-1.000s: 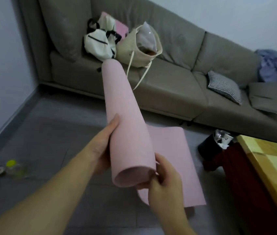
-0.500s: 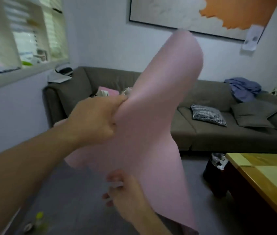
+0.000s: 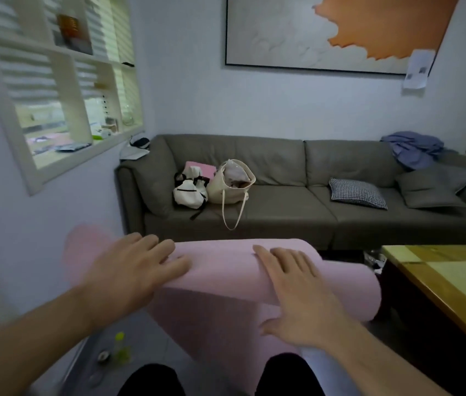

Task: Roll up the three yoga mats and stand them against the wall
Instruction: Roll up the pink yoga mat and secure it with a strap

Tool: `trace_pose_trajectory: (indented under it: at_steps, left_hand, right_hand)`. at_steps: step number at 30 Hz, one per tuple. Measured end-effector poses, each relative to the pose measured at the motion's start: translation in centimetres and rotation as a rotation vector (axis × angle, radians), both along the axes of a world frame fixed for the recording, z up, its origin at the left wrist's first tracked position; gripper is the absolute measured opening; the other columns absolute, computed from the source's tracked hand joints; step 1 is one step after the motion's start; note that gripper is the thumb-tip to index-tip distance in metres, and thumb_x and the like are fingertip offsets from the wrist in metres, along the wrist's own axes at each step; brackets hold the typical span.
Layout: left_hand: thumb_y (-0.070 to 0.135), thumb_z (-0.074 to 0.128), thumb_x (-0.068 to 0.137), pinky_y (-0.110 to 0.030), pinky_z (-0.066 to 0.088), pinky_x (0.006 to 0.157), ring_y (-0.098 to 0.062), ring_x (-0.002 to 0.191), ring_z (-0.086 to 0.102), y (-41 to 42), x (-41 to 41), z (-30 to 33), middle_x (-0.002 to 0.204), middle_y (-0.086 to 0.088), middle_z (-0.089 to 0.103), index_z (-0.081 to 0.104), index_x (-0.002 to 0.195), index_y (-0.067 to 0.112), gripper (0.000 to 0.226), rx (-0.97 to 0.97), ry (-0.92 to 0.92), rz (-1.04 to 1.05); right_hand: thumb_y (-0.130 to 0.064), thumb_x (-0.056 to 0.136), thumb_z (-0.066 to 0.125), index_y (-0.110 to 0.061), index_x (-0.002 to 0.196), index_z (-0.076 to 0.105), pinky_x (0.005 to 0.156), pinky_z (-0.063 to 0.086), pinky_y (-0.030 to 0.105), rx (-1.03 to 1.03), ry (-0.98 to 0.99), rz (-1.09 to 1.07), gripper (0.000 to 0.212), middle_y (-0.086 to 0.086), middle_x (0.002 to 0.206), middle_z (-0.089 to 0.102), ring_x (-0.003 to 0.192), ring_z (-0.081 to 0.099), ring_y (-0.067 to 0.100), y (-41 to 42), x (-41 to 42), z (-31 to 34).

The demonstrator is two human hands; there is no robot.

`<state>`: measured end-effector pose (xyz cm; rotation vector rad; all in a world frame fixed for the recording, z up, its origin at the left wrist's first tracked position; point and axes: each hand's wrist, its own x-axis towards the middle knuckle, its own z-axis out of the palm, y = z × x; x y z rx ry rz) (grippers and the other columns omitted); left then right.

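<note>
The left hand (image 3: 131, 270) lies flat, fingers straight and spread, on the left part of the pink yoga mat (image 3: 226, 270). The mat is held in the air as a loose horizontal roll in front of the person, with an unrolled flap hanging down toward the knees. The right hand (image 3: 300, 295) lies palm-down on the right part, fingers extended, thumb out to the side. To the right stands a wooden tabletop (image 3: 443, 284). Judged status: the first mat is partly rolled; no other mats are visible, and none stands against the wall (image 3: 254, 104).
</note>
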<state>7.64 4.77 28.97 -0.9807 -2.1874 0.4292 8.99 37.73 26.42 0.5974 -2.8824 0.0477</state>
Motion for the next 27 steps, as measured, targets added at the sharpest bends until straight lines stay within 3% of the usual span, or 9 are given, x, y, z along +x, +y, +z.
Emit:
trace_pose_trajectory:
  at_steps: [2,4,6,13,18,21,27]
  left_hand:
    - [0.005,0.074,0.051,-0.039,0.047,0.054,-0.031,0.066,0.054,-0.9,2.3,-1.1,0.085,-0.005,0.053,0.058,0.107,0.022,0.061,-0.033,-0.053,0.014]
    - [0.006,0.080,0.045,-0.038,0.049,0.054,-0.030,0.066,0.055,-2.1,4.1,-2.2,0.085,-0.004,0.052,0.061,0.105,0.022,0.065,-0.038,-0.108,0.057]
    - [0.008,0.084,0.045,-0.038,0.049,0.055,-0.029,0.067,0.055,-3.3,4.9,-3.2,0.086,-0.003,0.052,0.061,0.107,0.023,0.068,-0.025,-0.134,0.088]
    - [0.007,0.085,0.047,-0.038,0.047,0.057,-0.029,0.068,0.054,-4.5,4.7,-4.5,0.087,-0.003,0.052,0.064,0.107,0.022,0.065,0.048,-0.141,0.126]
    - [0.006,0.081,0.048,-0.039,0.044,0.057,-0.028,0.069,0.053,-3.7,4.1,-5.1,0.087,-0.001,0.051,0.065,0.107,0.023,0.063,0.095,-0.151,0.133]
    - [0.003,0.079,0.047,-0.040,0.044,0.056,-0.027,0.068,0.052,-3.0,3.6,-5.5,0.087,0.000,0.049,0.064,0.108,0.022,0.065,0.108,-0.164,0.125]
    - [0.004,0.048,0.065,-0.040,0.042,0.056,-0.029,0.067,0.050,-1.6,2.7,-5.9,0.085,-0.003,0.051,0.058,0.110,0.021,0.050,0.136,-0.089,0.081]
  right_hand:
    - [-0.058,0.078,0.076,-0.029,0.162,0.014,0.125,0.024,0.037,0.022,0.020,-0.043,0.109,-0.003,0.146,0.045,0.137,0.043,0.024,-0.3,0.4,-3.0]
    - [-0.045,0.084,0.067,-0.030,0.149,0.034,0.101,0.043,0.034,-0.006,0.041,-0.022,0.074,-0.006,0.127,0.059,0.118,0.058,0.023,-1.1,1.1,-4.6]
    - [-0.038,0.083,0.063,-0.031,0.138,0.044,0.084,0.047,0.036,-0.017,0.033,0.014,0.059,-0.007,0.116,0.063,0.105,0.062,0.023,-2.0,1.6,-4.9]
    - [-0.034,0.078,0.061,-0.029,0.119,0.053,0.066,0.041,0.036,0.020,0.070,0.047,0.043,-0.009,0.092,0.061,0.086,0.063,0.022,-3.0,0.9,-4.0]
    - [-0.039,0.076,0.066,-0.031,0.118,0.054,0.063,0.045,0.037,0.041,0.079,-0.011,0.044,-0.009,0.092,0.064,0.085,0.065,0.021,-1.8,0.5,-4.1]
    - [-0.041,0.078,0.064,-0.034,0.119,0.052,0.062,0.037,0.036,0.036,0.089,-0.037,0.043,-0.010,0.095,0.065,0.088,0.065,0.019,-1.2,0.7,-4.0]
    - [-0.037,0.064,0.075,-0.034,0.107,0.055,0.052,0.041,0.037,-0.019,0.145,-0.131,0.048,-0.011,0.081,0.063,0.073,0.064,0.021,0.3,1.1,-5.4]
